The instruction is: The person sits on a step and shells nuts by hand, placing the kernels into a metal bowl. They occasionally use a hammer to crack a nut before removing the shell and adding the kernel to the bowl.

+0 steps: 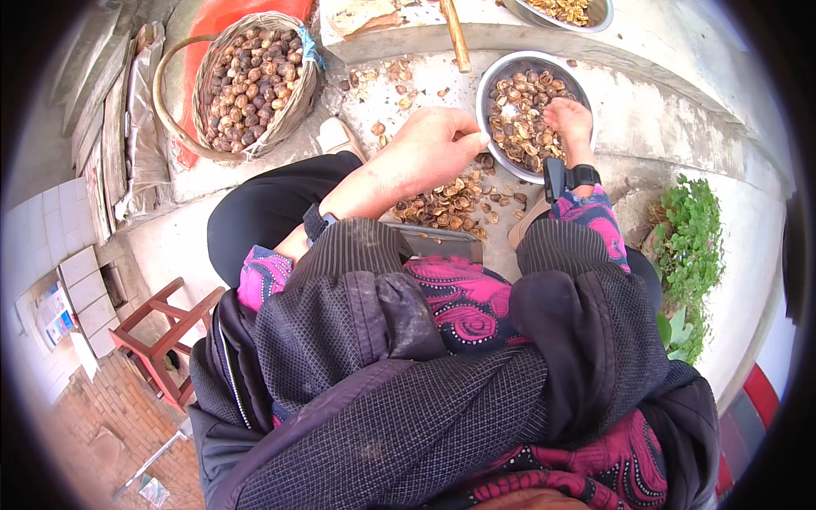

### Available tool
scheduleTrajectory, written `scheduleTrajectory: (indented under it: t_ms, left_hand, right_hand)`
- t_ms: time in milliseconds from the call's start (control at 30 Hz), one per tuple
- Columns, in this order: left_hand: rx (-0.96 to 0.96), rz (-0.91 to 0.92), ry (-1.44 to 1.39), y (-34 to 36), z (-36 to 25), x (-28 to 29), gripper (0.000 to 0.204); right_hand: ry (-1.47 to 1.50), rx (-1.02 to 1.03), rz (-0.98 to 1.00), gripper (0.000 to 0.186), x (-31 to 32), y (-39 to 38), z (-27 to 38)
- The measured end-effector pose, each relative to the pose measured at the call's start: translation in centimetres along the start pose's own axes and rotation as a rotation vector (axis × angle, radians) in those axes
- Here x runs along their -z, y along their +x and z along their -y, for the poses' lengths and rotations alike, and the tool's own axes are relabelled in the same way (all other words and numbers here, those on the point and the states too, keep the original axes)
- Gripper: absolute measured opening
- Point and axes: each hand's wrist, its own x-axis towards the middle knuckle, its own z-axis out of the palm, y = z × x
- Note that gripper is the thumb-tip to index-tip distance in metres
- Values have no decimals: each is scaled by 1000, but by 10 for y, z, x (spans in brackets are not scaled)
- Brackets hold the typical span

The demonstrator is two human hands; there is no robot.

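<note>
My left hand (429,151) is closed, thumb and forefinger pinched together at the left rim of a metal bowl (586,92). Whatever may be between those fingertips is too small to make out. My right hand (569,123) reaches over the bowl's right side, fingers curled down at the cracked walnuts and shell pieces (520,115) inside. Its fingertips are partly hidden, so what they grip cannot be told. Below the left hand, broken walnut shells (446,204) lie heaped on the ground between my feet, beside a dark flat-edged container (442,244).
A wicker basket (308,89) of whole walnuts stands at the far left on red netting (194,59). A wooden handle (456,38) juts over a concrete ledge (518,36). Another metal bowl (602,19) holds pale kernels. Green plants (693,246) grow at right; a wooden stool (157,327) stands left.
</note>
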Motion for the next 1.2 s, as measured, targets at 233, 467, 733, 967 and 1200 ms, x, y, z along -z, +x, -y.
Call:
scheduleTrajectory:
  t_ms: [233, 467, 733, 967, 1200]
  left_hand:
    - [156, 11, -206, 10, 1, -2, 30]
    - [195, 30, -200, 19, 3, -2, 28]
    - [212, 18, -262, 16, -2, -1, 28]
    - [180, -2, -268, 20, 10, -2, 27]
    - [56, -234, -887, 30, 14, -5, 35]
  right_hand:
    - [-867, 414, 48, 43, -65, 10, -43]
    - [-1158, 473, 48, 46, -83, 12, -41]
    - [-1162, 612, 64, 39, -75, 20, -53]
    - [-889, 508, 113, 40, -69, 28, -50]
    - [263, 230, 461, 40, -47, -65, 71]
